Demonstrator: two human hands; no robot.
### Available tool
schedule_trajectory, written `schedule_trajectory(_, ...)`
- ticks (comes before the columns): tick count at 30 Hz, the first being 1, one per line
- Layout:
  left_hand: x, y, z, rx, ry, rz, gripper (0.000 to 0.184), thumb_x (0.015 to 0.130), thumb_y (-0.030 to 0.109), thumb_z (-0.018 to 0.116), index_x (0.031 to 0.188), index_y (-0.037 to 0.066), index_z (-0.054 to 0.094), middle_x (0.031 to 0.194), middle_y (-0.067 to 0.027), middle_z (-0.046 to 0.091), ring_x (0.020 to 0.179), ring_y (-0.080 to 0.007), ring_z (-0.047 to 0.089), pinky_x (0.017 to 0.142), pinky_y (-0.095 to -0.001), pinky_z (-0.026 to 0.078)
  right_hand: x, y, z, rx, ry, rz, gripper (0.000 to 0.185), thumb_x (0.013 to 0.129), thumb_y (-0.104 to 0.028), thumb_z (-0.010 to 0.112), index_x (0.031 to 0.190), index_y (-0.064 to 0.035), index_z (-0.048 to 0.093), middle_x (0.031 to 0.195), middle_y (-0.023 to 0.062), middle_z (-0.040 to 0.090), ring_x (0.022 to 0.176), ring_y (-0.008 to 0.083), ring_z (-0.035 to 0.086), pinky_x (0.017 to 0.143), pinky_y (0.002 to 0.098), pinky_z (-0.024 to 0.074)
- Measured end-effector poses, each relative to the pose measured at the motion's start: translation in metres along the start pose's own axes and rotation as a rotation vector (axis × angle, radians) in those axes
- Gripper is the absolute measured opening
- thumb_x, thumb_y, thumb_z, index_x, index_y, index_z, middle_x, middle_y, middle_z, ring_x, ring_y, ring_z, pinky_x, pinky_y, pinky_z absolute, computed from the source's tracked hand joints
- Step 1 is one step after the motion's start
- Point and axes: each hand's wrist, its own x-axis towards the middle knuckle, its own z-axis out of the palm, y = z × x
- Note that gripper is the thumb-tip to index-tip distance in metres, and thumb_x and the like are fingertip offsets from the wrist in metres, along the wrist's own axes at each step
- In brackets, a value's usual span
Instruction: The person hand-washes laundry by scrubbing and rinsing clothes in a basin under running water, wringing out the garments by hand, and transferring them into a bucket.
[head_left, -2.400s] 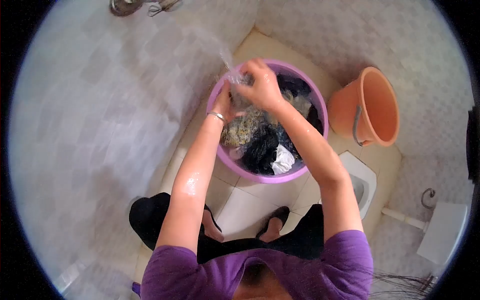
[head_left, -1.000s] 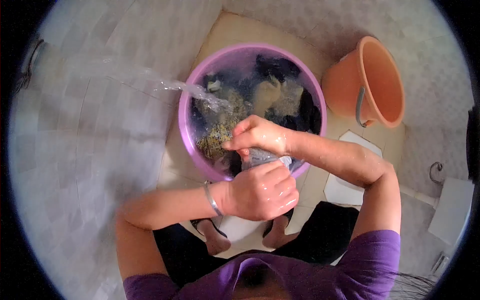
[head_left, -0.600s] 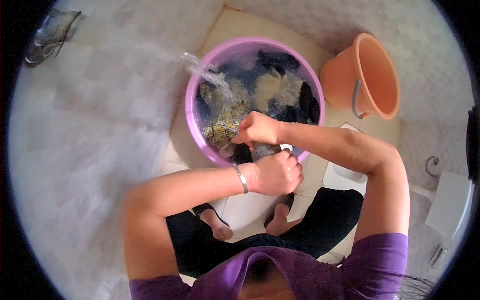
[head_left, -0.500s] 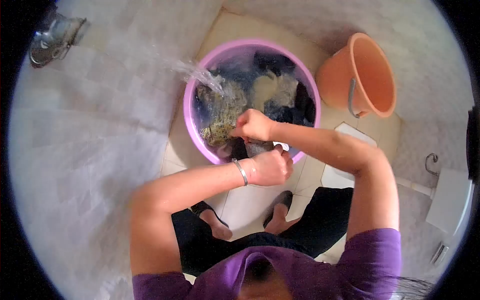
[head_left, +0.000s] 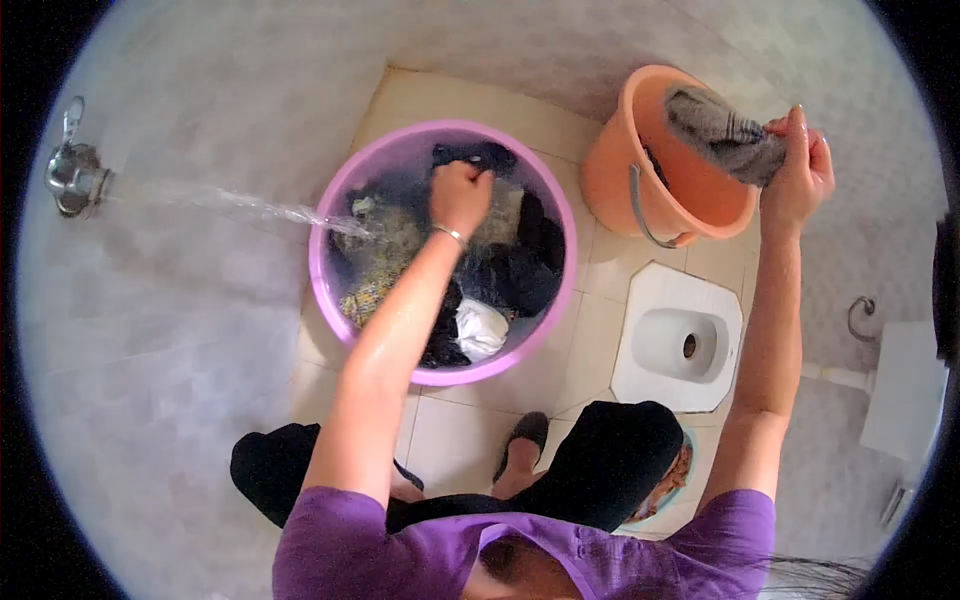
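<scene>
My right hand [head_left: 798, 178] is raised at the right, its fingers closed on one end of a wet grey sock [head_left: 715, 125] with dark stripes. The sock stretches over the mouth of the orange bucket [head_left: 605, 165]. Inside the pink tub [head_left: 318, 265], my left hand [head_left: 462, 200] is closed at a dark cloth [head_left: 480, 155] near the far side; its fingertips are partly hidden. Around it, wet clothes lie in water: a yellow patterned cloth [head_left: 370, 290], a white cloth [head_left: 482, 330] and black pieces [head_left: 505, 275].
A wall tap [head_left: 75, 180] at the left pours water into the tub. Right of the tub, a squat toilet [head_left: 660, 335] is set in the tiled floor. A basin [head_left: 665, 490] with brownish contents is partly hidden by my right leg. A cistern [head_left: 900, 390] hangs at the right wall.
My right hand has gone from the tub to above the bucket, carrying the grey sock. My left hand has reached farther across the tub. The white cloth shows more fully, and the view has shifted.
</scene>
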Motion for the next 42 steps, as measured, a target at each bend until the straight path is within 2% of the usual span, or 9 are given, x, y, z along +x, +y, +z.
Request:
schedule_trajectory(5,0.007,-0.031,0.028,0.511,-0.248,-0.223,0.059,0.069,0.053,0.052,0.100,0.003,0.058,0.113,-0.0179,0.046,0.104,-0.0297,0.045,0.084,-0.0438,0.039,-0.041,0.051,0.027,-0.301,-0.462,0.058,0.021,0.077,-0.020,0.060,0.084,-0.0006,0.063,0.074,0.0085,0.062,0.069,0.0174,0.057,0.063,0.0287,0.0437)
schedule_trajectory(12,-0.002,-0.070,0.021,0.637,-0.382,-0.161,0.034,0.078,0.028,0.044,0.100,0.007,0.057,0.088,-0.0169,0.060,0.086,-0.0339,0.057,0.076,-0.0451,0.043,-0.193,0.144,0.171,-0.870,-0.970,0.400,0.056,0.079,-0.053,0.040,0.097,-0.0014,0.055,0.092,0.0249,0.056,0.090,0.0369,0.054,0.079,0.0427,0.0420)
schedule_trajectory(17,-0.039,-0.111,0.003,0.544,-0.194,-0.288,0.024,0.080,0.025,0.043,0.092,0.012,0.060,0.078,-0.0156,0.061,0.077,-0.0341,0.059,0.068,-0.0433,0.046,-0.264,0.157,0.198,-0.847,-0.952,0.407,0.034,0.070,-0.026,0.059,0.094,-0.0024,0.053,0.087,0.0179,0.060,0.084,0.0339,0.058,0.073,0.0438,0.0446)
schedule_trajectory(23,-0.043,-0.082,-0.038,0.405,-0.254,-0.266,0.024,0.078,0.025,0.046,0.084,0.005,0.059,0.085,-0.0181,0.059,0.081,-0.0341,0.057,0.068,-0.0427,0.045,-0.227,0.160,0.182,-0.880,-0.784,0.112,0.008,0.068,-0.013,0.053,0.072,-0.0122,0.059,0.068,0.0145,0.060,0.068,0.0333,0.059,0.061,0.0442,0.0462)
schedule_trajectory(27,-0.055,-0.057,-0.085,-0.003,0.159,0.178,0.020,0.074,0.021,0.054,0.077,0.002,0.060,0.080,-0.0166,0.059,0.072,-0.0346,0.054,0.068,-0.0357,0.043,-0.167,0.076,0.157,-0.524,-0.635,0.076,0.011,0.068,-0.013,0.057,0.078,-0.0105,0.061,0.070,0.0128,0.061,0.067,0.0264,0.060,0.060,0.0360,0.0466)
schedule_trajectory(30,-0.054,-0.003,-0.132,-0.349,0.105,-0.135,0.017,0.074,0.016,0.056,0.081,0.001,0.060,0.077,-0.0096,0.060,0.071,-0.0185,0.056,0.069,-0.0268,0.043,-0.123,0.027,0.151,-0.204,-0.554,0.155,0.016,0.068,-0.012,0.060,0.083,-0.0075,0.062,0.071,0.0100,0.062,0.065,0.0184,0.060,0.061,0.0291,0.0461)
schedule_trajectory(35,-0.046,0.056,-0.203,-0.967,0.196,0.028,0.010,0.080,0.006,0.051,0.085,0.000,0.055,0.078,0.0012,0.055,0.073,-0.0057,0.049,0.067,-0.0202,0.040,-0.050,-0.073,0.156,0.290,-0.511,0.062,0.014,0.072,-0.006,0.057,0.085,-0.0005,0.059,0.078,0.0040,0.059,0.074,0.0129,0.056,0.069,0.0255,0.0466)
schedule_trajectory(38,-0.045,0.086,-0.238,-0.915,0.255,0.242,0.015,0.078,0.006,0.052,0.090,-0.002,0.054,0.083,-0.0044,0.058,0.077,-0.0091,0.052,0.069,-0.0222,0.041,-0.015,-0.146,0.156,0.744,-0.488,0.102,0.009,0.077,-0.009,0.057,0.084,-0.0031,0.055,0.076,0.0035,0.057,0.065,0.0120,0.053,0.060,0.0261,0.0447)
schedule_trajectory(42,-0.043,0.072,-0.247,-0.425,0.265,0.182,0.023,0.077,0.013,0.055,0.091,-0.005,0.052,0.087,-0.0105,0.059,0.079,-0.0134,0.053,0.071,-0.0265,0.043,-0.004,-0.156,0.190,0.654,-0.656,0.237,0.006,0.080,-0.007,0.054,0.086,-0.0062,0.052,0.074,0.0016,0.055,0.064,0.0106,0.054,0.057,0.0250,0.0462)
